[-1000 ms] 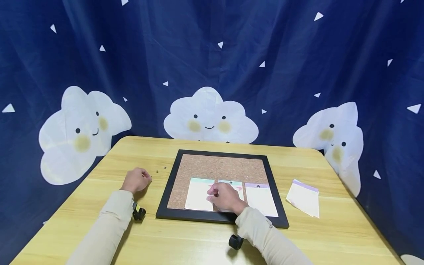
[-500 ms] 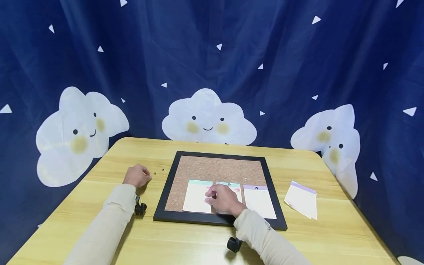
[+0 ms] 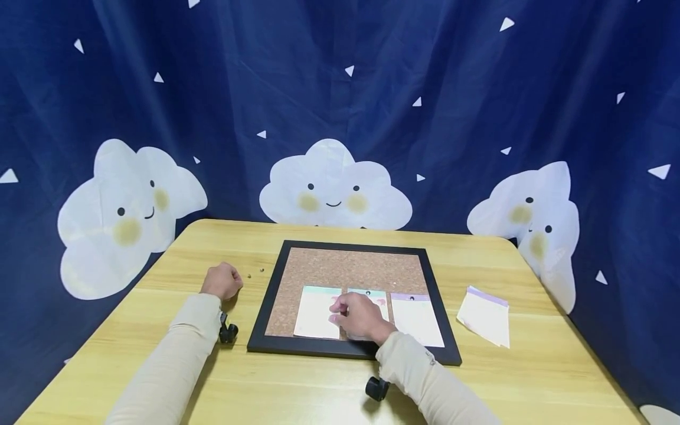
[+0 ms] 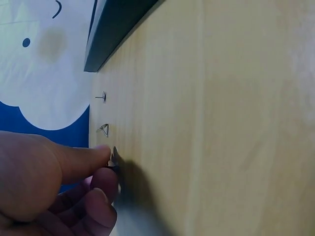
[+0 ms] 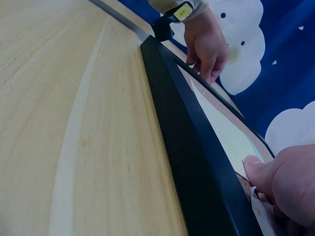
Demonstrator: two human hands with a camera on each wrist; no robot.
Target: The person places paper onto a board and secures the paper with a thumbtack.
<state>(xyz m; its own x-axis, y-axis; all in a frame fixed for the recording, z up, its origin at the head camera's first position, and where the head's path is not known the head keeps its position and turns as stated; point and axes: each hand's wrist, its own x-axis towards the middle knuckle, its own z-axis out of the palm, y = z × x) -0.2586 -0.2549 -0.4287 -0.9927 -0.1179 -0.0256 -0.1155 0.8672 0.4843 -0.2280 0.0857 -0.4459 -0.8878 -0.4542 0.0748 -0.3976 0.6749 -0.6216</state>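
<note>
Long cream sleeves (image 3: 169,361), black wrist cameras (image 3: 228,334) — yellow label (image 5: 183,12) on the left

Rough cork board (image 3: 350,265), metal pins (image 4: 104,97)

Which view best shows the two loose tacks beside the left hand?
The left wrist view: both tacks appear close, with heads and pins distinguishable. The head view shows them only as tiny specks; the right wrist view shows neither.

One black-framed brown cork board (image 3: 356,265), three white paper sheets with coloured bands (image 3: 417,323) on it, two dark round studs (image 3: 368,293) on those! Beside, at least two loose purple-banded white sheets (image 3: 484,319). Two silver metal thumbtacks (image 4: 105,130) lying down, third thumbtack (image 4: 113,167) in left hand (image 3: 222,281); with right hand (image 3: 362,317), two hands!
</note>
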